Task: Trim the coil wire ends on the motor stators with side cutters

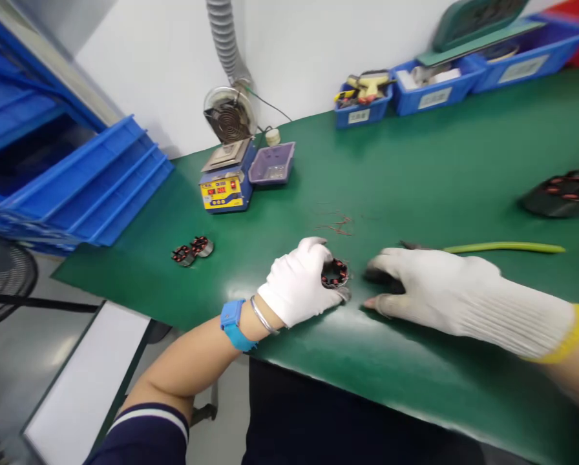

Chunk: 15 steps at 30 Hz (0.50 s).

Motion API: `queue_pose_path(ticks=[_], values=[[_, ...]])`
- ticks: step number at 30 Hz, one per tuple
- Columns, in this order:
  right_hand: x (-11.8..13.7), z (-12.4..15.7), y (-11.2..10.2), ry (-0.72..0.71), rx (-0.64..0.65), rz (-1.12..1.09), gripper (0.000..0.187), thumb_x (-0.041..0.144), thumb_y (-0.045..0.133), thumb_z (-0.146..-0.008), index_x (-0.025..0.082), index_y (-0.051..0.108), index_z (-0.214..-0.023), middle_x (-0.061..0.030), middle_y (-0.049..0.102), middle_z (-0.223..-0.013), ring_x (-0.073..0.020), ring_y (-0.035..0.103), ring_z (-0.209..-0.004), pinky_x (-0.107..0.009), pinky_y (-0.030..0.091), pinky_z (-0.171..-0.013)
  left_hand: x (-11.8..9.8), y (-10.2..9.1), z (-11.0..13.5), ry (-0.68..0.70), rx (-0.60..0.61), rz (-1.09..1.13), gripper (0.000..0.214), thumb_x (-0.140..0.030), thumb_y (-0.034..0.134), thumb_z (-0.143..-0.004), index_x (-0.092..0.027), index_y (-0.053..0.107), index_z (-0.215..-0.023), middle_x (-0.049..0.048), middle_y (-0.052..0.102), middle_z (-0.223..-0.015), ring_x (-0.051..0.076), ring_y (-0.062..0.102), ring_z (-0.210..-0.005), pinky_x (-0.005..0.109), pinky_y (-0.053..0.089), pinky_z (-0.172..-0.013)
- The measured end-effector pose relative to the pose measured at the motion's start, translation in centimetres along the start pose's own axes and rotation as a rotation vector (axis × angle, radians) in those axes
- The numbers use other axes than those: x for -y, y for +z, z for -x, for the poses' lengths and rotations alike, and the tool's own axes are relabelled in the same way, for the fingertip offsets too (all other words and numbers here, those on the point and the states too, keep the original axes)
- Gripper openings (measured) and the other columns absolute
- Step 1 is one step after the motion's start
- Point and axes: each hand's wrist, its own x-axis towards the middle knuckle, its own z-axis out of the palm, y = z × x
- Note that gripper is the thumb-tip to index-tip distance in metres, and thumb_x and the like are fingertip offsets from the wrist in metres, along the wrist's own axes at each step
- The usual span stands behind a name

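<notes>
- While my left hand [302, 281] rests on the green mat [415, 181], its gloved fingers curl around a small stator [335, 273] with red windings, holding it against the mat near the front edge.
- My right hand [432, 284] lies flat on the mat just beside the stator, fingers loosely spread, gripping nothing; a dark tool tip [408, 245] shows just behind it.
- Behind my right hand lies a thin green stick [503, 247].
- Bits of copper wire [335, 226] lie just beyond the stator.
- Two more stators [192, 250] sit touching, well to the left.
- Farther back stand a yellow-faced solder pot [224, 184] and a purple tray [271, 163].
- Blue bins [435, 87] line the wall.
</notes>
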Motion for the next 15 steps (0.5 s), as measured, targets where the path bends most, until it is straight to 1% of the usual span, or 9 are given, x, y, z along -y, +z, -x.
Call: queue_pose_path(ticks=[1, 3, 4, 5, 6, 7, 11, 13, 15], values=[[0.4, -0.2, -0.5, 0.022, 0.047, -0.004, 0.042, 0.062, 0.065, -0.076, 0.027, 0.073, -0.099, -0.0083, 0.071, -0.094, -0.0302, 0.066, -0.074, -0.033, 0.039, -0.051, -0.3, 0.3, -0.4, -0.006, -0.022, 0.064, 0.074, -0.047, 0.089, -0.066, -0.019, 0.058, -0.127, 0.012, 0.049, -0.153, 0.032, 0.068, -0.112, 0.046, 0.058, -0.098], [0.8, -0.4, -1.3, 0.043, 0.115, -0.027, 0.048, 0.063, 0.069, -0.07, 0.029, 0.073, -0.103, -0.0076, 0.072, -0.094, -0.0305, 0.068, -0.074, -0.032, 0.04, -0.049, -0.5, 0.9, -0.8, -0.037, -0.029, 0.218, 0.11, -0.053, 0.094, -0.056, -0.019, 0.042, -0.147, 0.0148, 0.045, -0.155, 0.033, 0.067, -0.116, 0.045, 0.057, -0.101], [0.8, -0.4, -1.5, 0.038, 0.128, -0.04, 0.051, 0.063, 0.071, -0.068, 0.029, 0.074, -0.105, -0.0075, 0.072, -0.094, -0.0298, 0.067, -0.072, -0.032, 0.041, -0.049, -0.4, 1.1, -0.9, -0.055, -0.008, 0.286, 0.121, -0.054, 0.094, -0.054, -0.019, 0.034, -0.152, 0.0163, 0.045, -0.155, 0.034, 0.065, -0.119, 0.046, 0.057, -0.102], [0.7, -0.4, -1.5, 0.029, 0.132, -0.046, 0.053, 0.062, 0.071, -0.067, 0.029, 0.074, -0.109, -0.0074, 0.072, -0.095, -0.0291, 0.067, -0.072, -0.033, 0.042, -0.05, -0.3, 1.3, -0.9, -0.066, 0.025, 0.336, 0.127, -0.055, 0.094, -0.053, -0.019, 0.028, -0.156, 0.0175, 0.045, -0.155, 0.035, 0.064, -0.123, 0.046, 0.057, -0.103], [0.7, -0.3, -1.4, 0.016, 0.135, -0.047, 0.056, 0.061, 0.071, -0.067, 0.029, 0.073, -0.113, -0.0075, 0.072, -0.096, -0.029, 0.067, -0.072, -0.033, 0.043, -0.051, -0.3, 1.5, -0.8, -0.07, 0.055, 0.363, 0.129, -0.055, 0.094, -0.054, -0.018, 0.026, -0.157, 0.018, 0.046, -0.155, 0.036, 0.062, -0.126, 0.048, 0.056, -0.104], [0.7, -0.3, -1.3, 0.001, 0.136, -0.043, 0.058, 0.06, 0.071, -0.067, 0.03, 0.072, -0.117, -0.0078, 0.072, -0.099, -0.0297, 0.067, -0.074, -0.034, 0.043, -0.051, -0.2, 1.7, -0.8, -0.064, 0.075, 0.369, 0.125, -0.053, 0.092, -0.057, -0.018, 0.026, -0.158, 0.0179, 0.047, -0.154, 0.037, 0.06, -0.129, 0.049, 0.055, -0.106], [1.0, -0.3, -0.7, 0.028, 0.159, 0.005, 0.064, 0.06, 0.073, -0.062, 0.033, 0.07, -0.121, -0.0084, 0.072, -0.108, -0.0373, 0.067, -0.084, -0.035, 0.04, -0.046, 0.2, 2.2, -0.9, -0.005, 0.09, 0.327, 0.096, -0.036, 0.076, -0.075, -0.017, 0.029, -0.157, 0.0156, 0.051, -0.151, 0.036, 0.054, -0.137, 0.051, 0.051, -0.112], [1.2, -0.4, -0.7, 0.059, 0.18, 0.002, 0.067, 0.061, 0.075, -0.062, 0.034, 0.069, -0.123, -0.0084, 0.072, -0.106, -0.0377, 0.067, -0.084, -0.033, 0.039, -0.045, 0.6, 2.2, -0.8, 0.016, 0.12, 0.349, 0.091, -0.027, 0.067, -0.077, -0.016, 0.027, -0.158, 0.0148, 0.052, -0.151, 0.034, 0.056, -0.135, 0.048, 0.053, -0.111], [1.3, -0.5, -0.7, 0.075, 0.178, -0.009, 0.07, 0.062, 0.076, -0.061, 0.035, 0.068, -0.125, -0.0083, 0.072, -0.105, -0.0361, 0.067, -0.082, -0.032, 0.038, -0.043, 0.9, 1.9, -0.6, 0.028, 0.157, 0.399, 0.089, -0.021, 0.061, -0.078, -0.015, 0.026, -0.159, 0.0134, 0.054, -0.15, 0.031, 0.059, -0.132, 0.042, 0.055, -0.108]])
